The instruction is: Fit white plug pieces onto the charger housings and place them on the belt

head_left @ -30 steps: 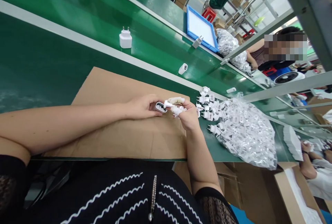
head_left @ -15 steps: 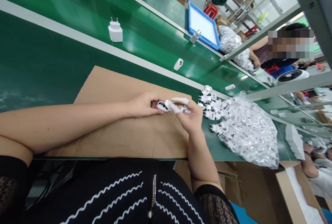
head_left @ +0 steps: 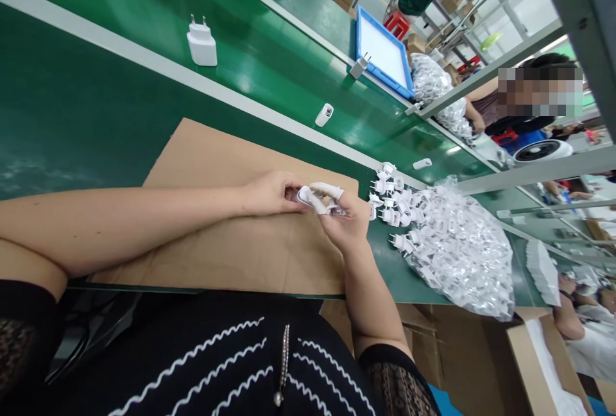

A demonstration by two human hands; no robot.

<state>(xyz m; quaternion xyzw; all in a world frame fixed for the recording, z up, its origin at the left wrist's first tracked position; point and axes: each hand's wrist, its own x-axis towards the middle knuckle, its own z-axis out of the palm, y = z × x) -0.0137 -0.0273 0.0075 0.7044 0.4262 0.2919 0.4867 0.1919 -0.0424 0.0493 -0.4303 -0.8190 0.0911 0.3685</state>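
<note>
So you're working at a long green tabletop (head_left: 72, 121), with a pale rail (head_left: 144, 56) running across it at a slant. Right in front of you, a big brown cardboard sheet (head_left: 240, 249) is lying flat under both your forearms. Off to your right, a clear plastic bag (head_left: 466, 249) is bulging with white plug pieces, and a blue-rimmed tray (head_left: 409, 82) with a white inside is sitting farther away, well beyond the rail. A bunch of loose plug pieces (head_left: 392, 194) is spilling out between the bag and your right hand (head_left: 350, 217), some with their pins sticking out sideways.

Your left hand (head_left: 274, 192) is resting over the cardboard, its fingers clamping a white charger housing, and your right hand is meeting it from the other side. Past the rail, a white charger (head_left: 202, 45) is standing with its two pins pointing up, and an open-ended housing (head_left: 324, 115) is lying nearer the rail.

The held charger housing (head_left: 302, 196) is mostly hiding behind your fingers. Your right thumb and forefinger, both wearing whitish finger covers (head_left: 332, 190), are curving round to its end; I honestly can't tell whether they're pinching some small part there or just pressing on it.
</note>
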